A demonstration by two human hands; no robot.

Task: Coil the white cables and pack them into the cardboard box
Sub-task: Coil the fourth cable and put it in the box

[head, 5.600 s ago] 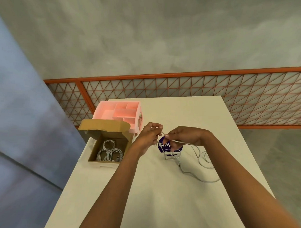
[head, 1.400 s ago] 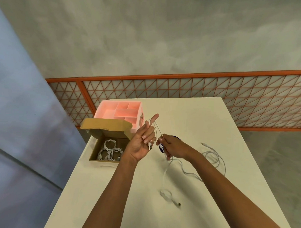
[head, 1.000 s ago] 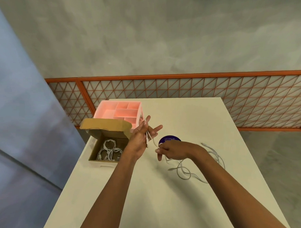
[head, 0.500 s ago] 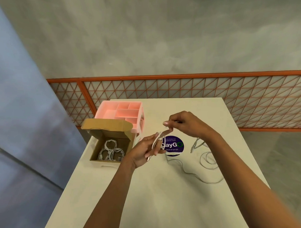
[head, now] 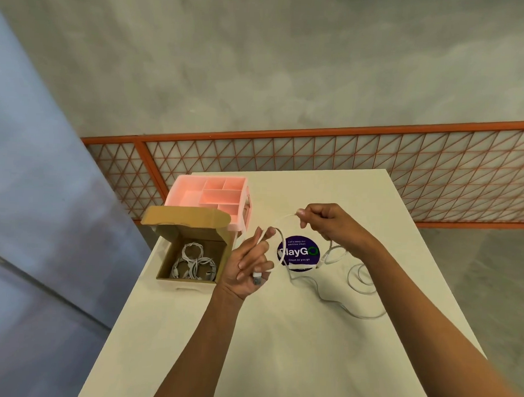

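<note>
My left hand (head: 248,264) holds a loop of white cable (head: 280,243) wound round its fingers, with the plug end by its palm. My right hand (head: 328,223) pinches the same cable higher up and to the right, arching it over toward the left hand. The slack of the cable (head: 359,279) trails in loose loops on the white table (head: 279,347) at the right. The open cardboard box (head: 165,263) stands at the table's left edge with several coiled white cables (head: 193,262) inside.
A pink compartment tray (head: 213,193) sits just behind the box. A round purple sticker (head: 300,253) lies on the table between my hands. An orange mesh railing (head: 315,158) runs behind the table's far edge.
My right hand has swept from low beside the left hand up and to the right, drawing cable round. The left hand has turned palm up, and the slack on the table has shortened.
</note>
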